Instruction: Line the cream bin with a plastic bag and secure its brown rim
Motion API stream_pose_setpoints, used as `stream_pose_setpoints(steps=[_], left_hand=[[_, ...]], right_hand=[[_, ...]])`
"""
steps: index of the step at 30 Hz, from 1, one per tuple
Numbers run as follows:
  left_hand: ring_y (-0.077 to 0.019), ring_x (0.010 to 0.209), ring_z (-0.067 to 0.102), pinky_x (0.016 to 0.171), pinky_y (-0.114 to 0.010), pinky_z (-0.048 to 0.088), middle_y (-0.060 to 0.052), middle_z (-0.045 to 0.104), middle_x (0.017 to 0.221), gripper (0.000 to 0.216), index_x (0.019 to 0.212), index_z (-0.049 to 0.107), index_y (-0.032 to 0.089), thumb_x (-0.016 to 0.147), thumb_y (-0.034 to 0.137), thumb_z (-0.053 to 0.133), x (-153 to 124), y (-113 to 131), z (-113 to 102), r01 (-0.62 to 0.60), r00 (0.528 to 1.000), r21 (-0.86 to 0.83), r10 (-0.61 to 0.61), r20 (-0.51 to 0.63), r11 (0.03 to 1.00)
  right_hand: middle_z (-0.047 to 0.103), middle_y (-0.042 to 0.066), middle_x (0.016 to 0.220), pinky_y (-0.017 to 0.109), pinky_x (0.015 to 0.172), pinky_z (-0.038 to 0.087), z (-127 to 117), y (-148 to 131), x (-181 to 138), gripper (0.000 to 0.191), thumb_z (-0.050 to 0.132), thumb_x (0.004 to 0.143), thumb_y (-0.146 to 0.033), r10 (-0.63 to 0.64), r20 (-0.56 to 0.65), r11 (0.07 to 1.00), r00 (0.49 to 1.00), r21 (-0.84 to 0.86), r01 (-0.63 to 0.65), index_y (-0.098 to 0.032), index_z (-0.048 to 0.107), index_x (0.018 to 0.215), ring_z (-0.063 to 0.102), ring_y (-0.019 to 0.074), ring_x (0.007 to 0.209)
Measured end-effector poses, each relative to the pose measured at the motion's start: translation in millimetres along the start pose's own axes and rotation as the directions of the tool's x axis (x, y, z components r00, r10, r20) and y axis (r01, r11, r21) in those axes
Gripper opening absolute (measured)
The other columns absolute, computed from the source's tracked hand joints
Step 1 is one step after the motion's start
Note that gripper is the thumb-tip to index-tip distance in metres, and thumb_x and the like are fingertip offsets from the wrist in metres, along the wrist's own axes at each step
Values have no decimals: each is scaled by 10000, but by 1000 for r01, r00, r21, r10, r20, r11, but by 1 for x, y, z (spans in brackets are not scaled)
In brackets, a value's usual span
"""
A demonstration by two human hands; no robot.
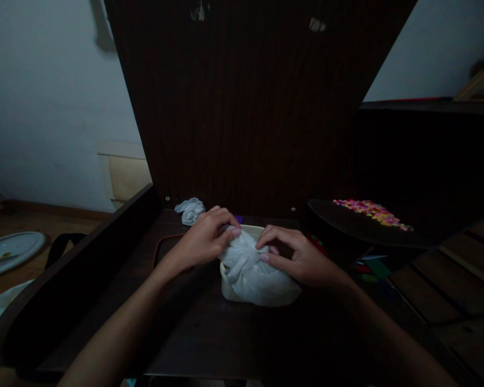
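Note:
A pale cloth (255,274) lies bunched over a cream-coloured box-like container (229,292) on a dark wooden surface (193,328). My left hand (204,236) is closed, its fingers pinching the cloth's top left. On the cloth's upper right, my right hand (296,255) is closed too, its fingers curled into the fabric. Both hands meet near the middle of the bundle. What lies under the cloth is hidden.
A second crumpled white cloth (190,209) lies behind my left hand. A dark upright panel (250,102) rises at the back. A dark tray with several bright small pieces (371,210) sits at right. A round white plate (8,251) lies on the floor at left.

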State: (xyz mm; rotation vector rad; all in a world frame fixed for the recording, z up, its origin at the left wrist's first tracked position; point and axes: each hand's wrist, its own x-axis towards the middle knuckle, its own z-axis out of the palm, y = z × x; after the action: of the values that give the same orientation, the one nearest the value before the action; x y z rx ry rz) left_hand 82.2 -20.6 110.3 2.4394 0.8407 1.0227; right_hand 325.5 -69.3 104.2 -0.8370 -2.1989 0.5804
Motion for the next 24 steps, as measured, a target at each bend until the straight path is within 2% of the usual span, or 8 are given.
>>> stream_pose_setpoints(steps=[3, 6, 10, 13, 15, 19, 22, 24], left_hand=[[-214, 837, 610, 761, -341, 451, -41, 679, 847, 206, 861, 686, 167, 957, 288, 549, -3, -5, 0, 95, 991, -7, -95, -96, 995], [-228, 892, 637, 807, -359, 478, -53, 699, 930, 145, 913, 684, 164, 913, 266, 581, -4, -5, -2, 115, 986, -65, -121, -115, 991], [-235, 1052, 662, 927, -367, 489, -67, 716, 1163, 255, 1166, 680, 190, 934, 258, 601, 0, 4, -1, 31, 999, -138, -33, -16, 990], [-223, 1011, 662, 915, -358, 482, -54, 738, 1085, 206, 1115, 728, 213, 979, 269, 583, 4, 10, 3, -84, 987, -100, 97, 127, 991], [-214, 946, 644, 867, -349, 479, -48, 725, 969, 185, 1013, 758, 210, 978, 238, 578, 6, 9, 4, -129, 981, -46, 134, 142, 991], [-207, 867, 620, 803, -345, 484, -48, 685, 892, 176, 893, 718, 181, 959, 236, 565, 3, -2, 4, -9, 995, 57, 15, -102, 998], [-204, 806, 615, 773, -350, 493, -48, 685, 870, 202, 895, 671, 168, 966, 280, 519, -1, -10, 2, 171, 940, 55, -146, -307, 984], [-215, 821, 622, 780, -362, 501, -53, 694, 888, 200, 920, 663, 164, 961, 284, 509, -4, -10, 2, 237, 917, 33, -213, -339, 971]], right_hand=[[601, -4, 868, 252, 635, 408, -2, 2, -2, 83, 648, 921, -177, 10, 14, 999, 1000, 36, -11, -202, 661, 999, 504, 110, 675], [606, 2, 891, 256, 664, 430, -3, 4, -1, 93, 649, 923, -179, 7, -4, 999, 1000, 52, -7, -210, 658, 1010, 538, 122, 724], [623, 9, 923, 271, 713, 452, -2, 3, 3, 111, 639, 927, -167, -7, -32, 999, 999, 43, 8, -220, 652, 1023, 572, 140, 785], [634, 16, 940, 278, 724, 452, 0, 0, 5, 101, 626, 935, -168, -28, -41, 998, 999, 46, 30, -217, 651, 1019, 582, 146, 805], [622, 11, 909, 277, 712, 443, 0, -2, 4, 99, 623, 931, -162, -24, -37, 999, 999, 28, 25, -212, 652, 1011, 570, 144, 784], [594, -6, 859, 267, 675, 418, -3, -3, -2, 135, 632, 907, -138, 1, -10, 1000, 1000, -9, -1, -211, 655, 1018, 520, 129, 714], [590, -4, 862, 270, 666, 408, -5, -2, -7, 136, 630, 904, -141, 10, -19, 1000, 1000, -12, -10, -213, 659, 1016, 509, 129, 704], [586, 1, 867, 273, 661, 406, -6, -2, -9, 135, 629, 905, -145, 8, -38, 1000, 999, -6, -9, -214, 659, 1017, 514, 134, 711]])
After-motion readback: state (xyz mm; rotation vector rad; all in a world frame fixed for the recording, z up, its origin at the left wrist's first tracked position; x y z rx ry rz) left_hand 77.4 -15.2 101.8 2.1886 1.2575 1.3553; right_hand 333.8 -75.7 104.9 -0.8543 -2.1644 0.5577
